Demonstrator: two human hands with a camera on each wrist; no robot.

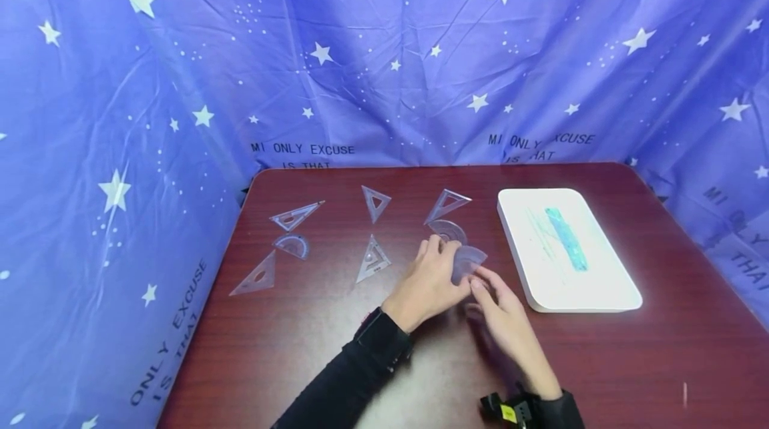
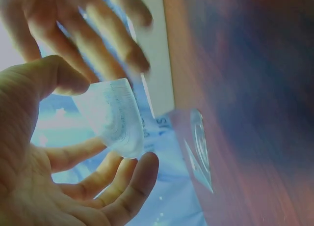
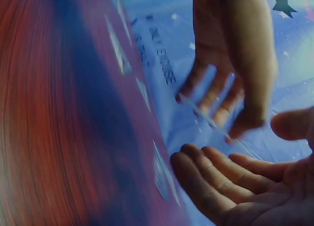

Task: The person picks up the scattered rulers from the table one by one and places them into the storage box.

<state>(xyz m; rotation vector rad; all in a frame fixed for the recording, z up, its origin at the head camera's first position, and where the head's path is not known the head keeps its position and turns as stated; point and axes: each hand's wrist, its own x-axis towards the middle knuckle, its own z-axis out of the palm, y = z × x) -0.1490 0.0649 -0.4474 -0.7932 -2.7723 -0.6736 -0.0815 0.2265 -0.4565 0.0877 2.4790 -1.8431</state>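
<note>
Left hand point(image 1: 428, 280) pinched protractor point(image 1: 468, 261) above desk point(image 1: 288, 335); right hand point(image 1: 507, 322), fingers extended, hovered beside it (contact unclear). Five triangles point(image 1: 266, 275), two more protractors point(image 1: 292, 246) lay spread on desk, ruler point(image 1: 566, 239) on box point(image 1: 607, 282). Judged well along; held protractor not yet placed.

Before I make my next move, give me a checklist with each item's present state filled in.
1. Held protractor secured: ok; the left hand has it between thumb and fingers.
2. Held protractor off the tabletop: ok, as the left wrist view shows.
3. Right hand touching it: cannot tell; the fingers are close, with the thumb apart from them.
4. Markings on it readable: not ok; they are too blurred.
5. White box away from both hands: ok; there is a gap in the head view.
6. Teal strip within the white box's outline: ok.
</note>
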